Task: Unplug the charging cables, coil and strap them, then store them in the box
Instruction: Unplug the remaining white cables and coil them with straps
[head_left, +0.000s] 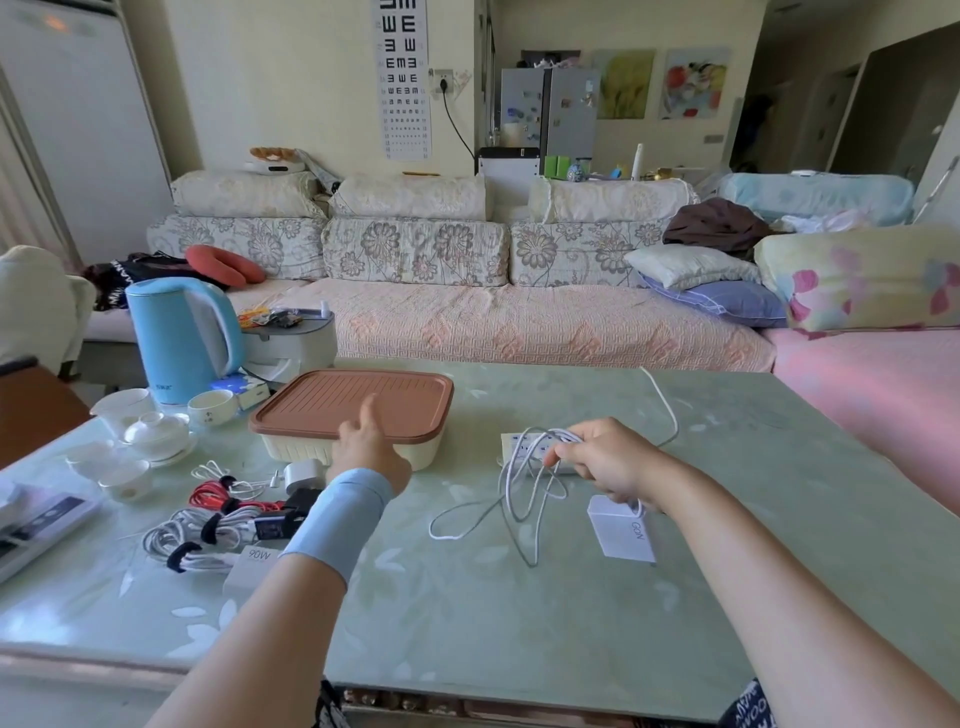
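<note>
Glass-topped table (467, 623) carries the closed, brown-lidded box (353, 410). At the box's front edge is the left hand (371, 449), fingers hidden, so I cannot tell its grip. Right of the box, the right hand (608, 460) pinches uneven white cable (519, 488) loops above the power strip (524, 449). Best gather the trailing tail into equal loops before strapping.

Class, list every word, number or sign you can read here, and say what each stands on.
"90W": left charger.
"GaN": right charger.
Rows of "E" signs: eye chart on the wall.
Kettle logo: too blurred to read.
Lettering on the dark cloth on the sofa: too blurred to read.
</note>
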